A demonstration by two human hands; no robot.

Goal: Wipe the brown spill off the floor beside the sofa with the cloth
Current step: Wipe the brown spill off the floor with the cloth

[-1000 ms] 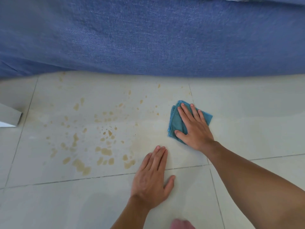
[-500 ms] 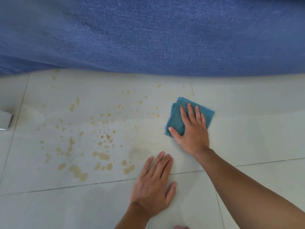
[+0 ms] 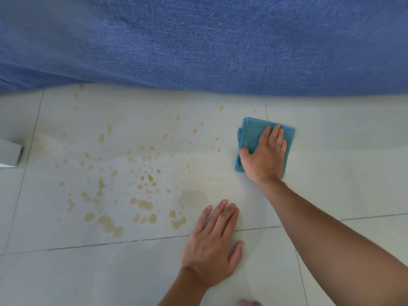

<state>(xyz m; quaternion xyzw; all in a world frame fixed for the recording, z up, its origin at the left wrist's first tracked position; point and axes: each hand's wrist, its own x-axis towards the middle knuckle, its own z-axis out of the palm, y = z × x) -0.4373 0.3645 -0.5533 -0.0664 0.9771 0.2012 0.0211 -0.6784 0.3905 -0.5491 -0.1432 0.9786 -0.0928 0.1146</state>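
Observation:
A folded teal cloth [image 3: 251, 134] lies flat on the pale tiled floor [image 3: 331, 173], just in front of the blue sofa [image 3: 198, 40]. My right hand [image 3: 266, 156] presses down on the cloth, palm flat, fingers pointing toward the sofa. Brown spill drops [image 3: 143, 204] are scattered over the tile to the left of the cloth, with a faint smeared streak [image 3: 218, 178] between them and the cloth. My left hand [image 3: 212, 244] rests flat on the floor with fingers apart, at the spill's near right edge, holding nothing.
The blue sofa fills the whole upper part of the view. A grey-white box corner [image 3: 10, 154] sits at the left edge. Tile grout lines [image 3: 110, 242] run across the floor near me.
My right hand has slid the cloth a little away from me toward the sofa and turned it straighter. My left hand has stayed planted on the floor.

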